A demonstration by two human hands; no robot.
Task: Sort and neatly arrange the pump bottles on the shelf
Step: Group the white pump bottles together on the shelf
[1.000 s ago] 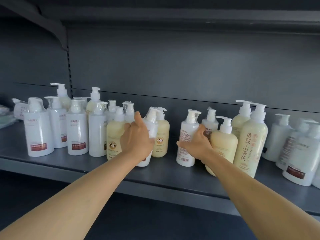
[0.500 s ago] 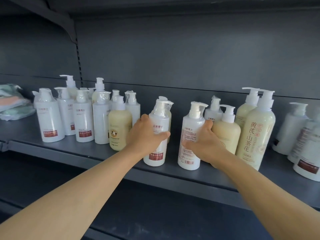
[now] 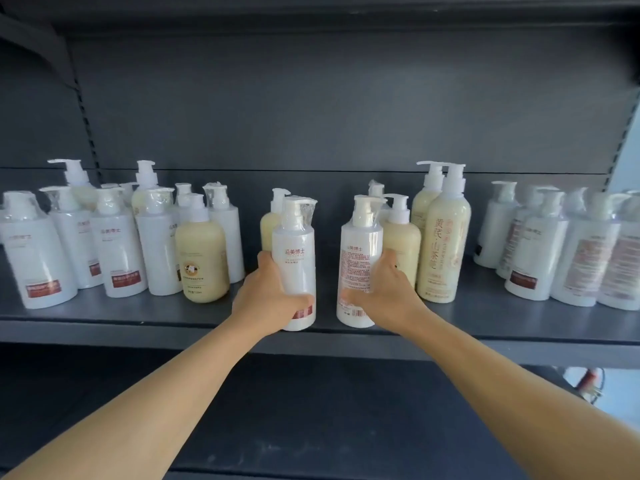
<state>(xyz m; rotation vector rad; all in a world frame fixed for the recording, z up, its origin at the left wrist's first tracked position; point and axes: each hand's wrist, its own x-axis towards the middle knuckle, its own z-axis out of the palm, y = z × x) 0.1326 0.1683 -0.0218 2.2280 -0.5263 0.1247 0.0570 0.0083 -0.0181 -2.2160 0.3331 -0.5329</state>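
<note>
Two white pump bottles stand near the front edge of the grey shelf point(image 3: 138, 317). My left hand point(image 3: 266, 296) grips the left white bottle point(image 3: 294, 251), whose red-lettered front label faces me. My right hand point(image 3: 384, 289) grips the right white bottle point(image 3: 360, 258), which shows its printed back label. Both bottles are upright, a small gap between them. A short cream bottle point(image 3: 202, 261) stands to the left, and a tall cream bottle point(image 3: 441, 247) to the right.
Several white bottles point(image 3: 117, 251) crowd the shelf's left part, and several more white bottles point(image 3: 561, 251) fill the right end. Cream bottles point(image 3: 403, 244) stand behind my right hand. A dark back panel closes the shelf; a lower shelf lies beneath my arms.
Both hands have drawn their white bottles forward toward the shelf's front edge. My left hand's grip has dropped lower on its bottle. The camera has shifted right and closer.
</note>
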